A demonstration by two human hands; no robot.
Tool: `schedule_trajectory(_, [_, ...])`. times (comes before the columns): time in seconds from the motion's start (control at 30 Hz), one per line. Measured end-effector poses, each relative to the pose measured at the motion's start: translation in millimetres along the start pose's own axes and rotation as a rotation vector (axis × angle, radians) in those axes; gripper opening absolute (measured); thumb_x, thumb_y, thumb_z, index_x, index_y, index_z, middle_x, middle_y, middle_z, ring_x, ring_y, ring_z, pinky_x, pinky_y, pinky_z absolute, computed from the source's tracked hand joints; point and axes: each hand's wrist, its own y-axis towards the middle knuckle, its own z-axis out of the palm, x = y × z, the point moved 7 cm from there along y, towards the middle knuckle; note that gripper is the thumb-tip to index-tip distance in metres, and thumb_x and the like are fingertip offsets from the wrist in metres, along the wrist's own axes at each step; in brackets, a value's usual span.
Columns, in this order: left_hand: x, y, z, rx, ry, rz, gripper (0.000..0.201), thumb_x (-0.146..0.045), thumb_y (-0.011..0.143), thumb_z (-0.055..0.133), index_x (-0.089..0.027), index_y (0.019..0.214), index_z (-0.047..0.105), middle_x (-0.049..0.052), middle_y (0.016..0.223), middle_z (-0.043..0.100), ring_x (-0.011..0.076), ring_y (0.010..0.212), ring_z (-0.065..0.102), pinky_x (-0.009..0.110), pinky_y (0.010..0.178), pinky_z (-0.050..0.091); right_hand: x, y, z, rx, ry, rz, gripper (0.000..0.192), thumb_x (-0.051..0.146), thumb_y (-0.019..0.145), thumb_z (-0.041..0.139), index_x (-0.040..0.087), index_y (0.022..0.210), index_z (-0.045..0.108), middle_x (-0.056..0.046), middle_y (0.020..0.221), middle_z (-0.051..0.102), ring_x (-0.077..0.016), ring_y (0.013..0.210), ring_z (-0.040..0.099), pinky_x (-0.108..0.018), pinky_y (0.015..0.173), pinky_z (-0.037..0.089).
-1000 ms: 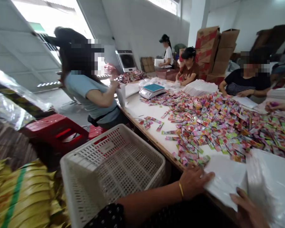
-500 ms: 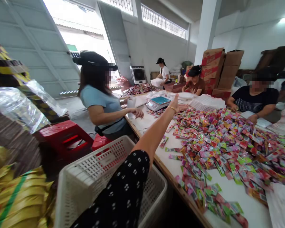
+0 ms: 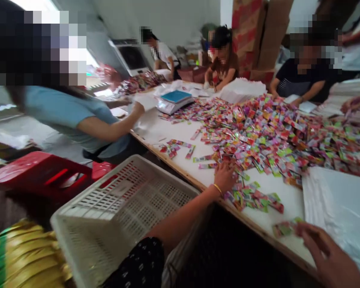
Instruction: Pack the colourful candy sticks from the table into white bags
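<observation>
- the left hand [image 3: 225, 176] is laid palm-down on sachets [image 3: 252, 196] near the table's [image 3: 183, 136] near edge; its fingers are spread flat and nothing is seen gripped.
- a gold bangle [image 3: 217, 188] is worn at that wrist, and a black dotted sleeve [image 3: 138, 264] is seen further up the arm.
- the right hand [image 3: 330, 256] is seen at the near edge, towards the right corner; its fingertips are touching a small sachet pair [image 3: 283, 228], but whether that is pinched cannot be told.
- a white bag [image 3: 342, 208] is lying flat just beside the right hand, at the table's right end.
- a large heap [image 3: 276, 132] of coloured sachets is spread across the middle of the table, reaching the far edge.
- a scale [image 3: 174, 100] with a blue top is set near the far left corner.
- a white basket [image 3: 120, 212] is standing tilted off the table, against its near edge, left of the left arm.
- a red stool [image 3: 39, 172] is seen beyond the basket.
- a person in a blue top [image 3: 72, 116] is reaching to the left edge; other people are seated along the far edge.
</observation>
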Motion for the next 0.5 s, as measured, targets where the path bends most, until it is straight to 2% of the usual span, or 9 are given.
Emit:
schedule_trajectory(0.03, [10, -1, 4.9, 0.033, 0.022, -0.039, 0.049, -0.042, 0.084, 0.056, -0.028, 0.131, 0.055, 0.011, 0.137, 0.048, 0.0331, 0.128, 0.041, 0.05, 0.102, 0.035, 5, 12, -23, -0.116, -0.146, -0.063, 0.046, 0.064, 0.076, 0.044, 0.031, 0.101, 0.062, -0.009, 0.105, 0.069, -0.0296, 0.079, 0.067, -0.046, 0.071, 0.055])
schedule_trajectory(0.1, [25, 5, 13.6, 0.122, 0.043, -0.058, 0.055, -0.048, 0.08, 0.06, -0.03, 0.132, 0.054, 0.01, 0.141, 0.045, 0.0349, 0.127, 0.041, 0.05, 0.099, 0.037, 16, 40, -67, -0.306, -0.421, -0.226, 0.044, 0.058, 0.083, 0.037, 0.029, 0.107, 0.06, -0.014, 0.11, 0.066, -0.0309, 0.085, 0.065, -0.048, 0.077, 0.051])
schedule_trajectory(0.17, [29, 14, 15.5, 0.191, 0.058, -0.028, 0.057, -0.049, 0.077, 0.064, -0.029, 0.13, 0.056, 0.01, 0.138, 0.048, 0.0336, 0.125, 0.042, 0.047, 0.099, 0.037, 18, 75, -91, -0.291, -0.68, -0.338, 0.044, 0.051, 0.083, 0.037, 0.022, 0.105, 0.063, -0.018, 0.106, 0.066, -0.0351, 0.1, 0.06, -0.051, 0.087, 0.047])
schedule_trajectory(0.23, [26, 23, 10.7, 0.247, 0.086, 0.027, 0.053, -0.046, 0.076, 0.066, -0.027, 0.126, 0.06, 0.01, 0.13, 0.053, 0.0306, 0.121, 0.045, 0.044, 0.103, 0.034, 19, 106, -97, -0.23, -0.802, -0.366, 0.042, 0.04, 0.081, 0.043, 0.013, 0.105, 0.065, -0.022, 0.11, 0.064, -0.0356, 0.104, 0.057, -0.049, 0.09, 0.044])
schedule_trajectory(0.3, [18, 28, 4.4, 0.317, 0.13, 0.095, 0.046, -0.045, 0.077, 0.066, -0.028, 0.12, 0.064, 0.009, 0.123, 0.057, 0.0285, 0.118, 0.047, 0.041, 0.104, 0.032, 34, 116, -80, -0.193, -0.794, -0.437, 0.042, 0.035, 0.083, 0.044, 0.01, 0.111, 0.064, -0.021, 0.118, 0.062, -0.0329, 0.108, 0.056, -0.047, 0.092, 0.043])
schedule_trajectory(0.33, [14, 28, 1.3, 0.339, 0.151, 0.137, 0.044, -0.045, 0.077, 0.067, -0.029, 0.118, 0.065, 0.008, 0.121, 0.058, 0.0287, 0.117, 0.047, 0.041, 0.103, 0.031, 46, 113, -61, -0.152, -0.755, -0.49, 0.042, 0.034, 0.085, 0.044, 0.011, 0.114, 0.063, -0.019, 0.121, 0.061, -0.0308, 0.109, 0.056, -0.044, 0.094, 0.043])
schedule_trajectory(0.37, [9, 28, -1.1, 0.35, 0.171, 0.186, 0.045, -0.045, 0.076, 0.068, -0.031, 0.118, 0.065, 0.008, 0.12, 0.059, 0.0294, 0.117, 0.046, 0.042, 0.103, 0.031, 58, 105, -37, -0.095, -0.707, -0.544, 0.04, 0.034, 0.086, 0.046, 0.012, 0.116, 0.062, -0.017, 0.122, 0.061, -0.0287, 0.11, 0.056, -0.042, 0.095, 0.043])
schedule_trajectory(0.43, [-1, 26, -1.4, 0.36, 0.203, 0.296, 0.045, -0.04, 0.075, 0.069, -0.032, 0.119, 0.064, 0.008, 0.12, 0.058, 0.0305, 0.118, 0.045, 0.043, 0.102, 0.031, 79, 81, 23, 0.098, -0.651, -0.629, 0.038, 0.031, 0.084, 0.054, 0.016, 0.118, 0.061, -0.014, 0.123, 0.062, -0.0263, 0.112, 0.056, -0.039, 0.095, 0.044])
schedule_trajectory(0.5, [-7, 24, 3.2, 0.378, 0.217, 0.374, 0.039, -0.03, 0.079, 0.064, -0.029, 0.118, 0.064, 0.01, 0.118, 0.059, 0.0289, 0.116, 0.048, 0.042, 0.099, 0.033, 91, 60, 76, 0.216, -0.684, -0.668, 0.049, 0.022, 0.077, 0.062, 0.019, 0.126, 0.056, -0.012, 0.132, 0.057, -0.0277, 0.119, 0.052, -0.042, 0.095, 0.044])
